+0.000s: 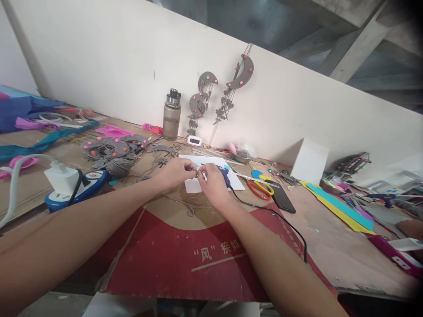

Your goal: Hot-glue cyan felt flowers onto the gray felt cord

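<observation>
My left hand (178, 171) and my right hand (214, 182) meet over a white sheet of paper (193, 186). The fingers of both are closed in a pinch around something small and dark, mostly hidden by the fingertips. Just beyond my right hand lies a blue glue gun (225, 175), its black cord (274, 212) running right and toward me. Small turquoise bits show on the paper near my fingers. Grey yarn (191, 207) trails on the cardboard below the hands.
Scissors (261, 190) and a black phone (280, 196) lie to the right. On the left are a blue power strip (77, 187) and grey felt moons (105, 149). A water bottle (172, 115) stands by the wall, near hanging moon ornaments (243, 75). Another person's hand (410, 229) shows far right.
</observation>
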`<state>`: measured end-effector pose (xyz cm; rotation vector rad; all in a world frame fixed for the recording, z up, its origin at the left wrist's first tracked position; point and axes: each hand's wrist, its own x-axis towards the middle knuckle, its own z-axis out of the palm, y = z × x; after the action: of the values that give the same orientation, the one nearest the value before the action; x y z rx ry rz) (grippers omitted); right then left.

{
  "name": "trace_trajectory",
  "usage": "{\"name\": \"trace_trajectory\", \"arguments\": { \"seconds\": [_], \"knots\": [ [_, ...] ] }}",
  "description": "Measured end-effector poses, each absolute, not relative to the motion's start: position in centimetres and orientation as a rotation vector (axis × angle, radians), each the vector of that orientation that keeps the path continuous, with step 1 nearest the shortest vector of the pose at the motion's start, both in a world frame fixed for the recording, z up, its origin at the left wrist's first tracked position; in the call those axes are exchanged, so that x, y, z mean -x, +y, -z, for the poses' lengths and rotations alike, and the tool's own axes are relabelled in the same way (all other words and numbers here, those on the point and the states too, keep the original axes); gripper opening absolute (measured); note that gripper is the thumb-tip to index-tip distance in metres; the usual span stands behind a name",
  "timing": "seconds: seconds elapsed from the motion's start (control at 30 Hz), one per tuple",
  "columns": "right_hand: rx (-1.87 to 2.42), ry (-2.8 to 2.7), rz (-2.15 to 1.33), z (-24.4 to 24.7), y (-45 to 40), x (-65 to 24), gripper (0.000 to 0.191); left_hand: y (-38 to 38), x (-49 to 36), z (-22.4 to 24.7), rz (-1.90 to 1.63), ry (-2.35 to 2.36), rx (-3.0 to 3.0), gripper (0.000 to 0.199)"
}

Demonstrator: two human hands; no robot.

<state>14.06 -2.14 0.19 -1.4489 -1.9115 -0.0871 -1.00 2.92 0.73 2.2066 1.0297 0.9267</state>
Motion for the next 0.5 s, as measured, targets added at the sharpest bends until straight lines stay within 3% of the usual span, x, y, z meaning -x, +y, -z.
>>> {"name": "trace_trajectory", "arguments": {
  "seconds": [0.5],
  "knots": [
    [1.671,-1.77,-0.231,2.1,-0.2,-14.4,0.014,4.4,0.1,2.1,-0.819,1.115,-2.07,0.027]
  ]
}}
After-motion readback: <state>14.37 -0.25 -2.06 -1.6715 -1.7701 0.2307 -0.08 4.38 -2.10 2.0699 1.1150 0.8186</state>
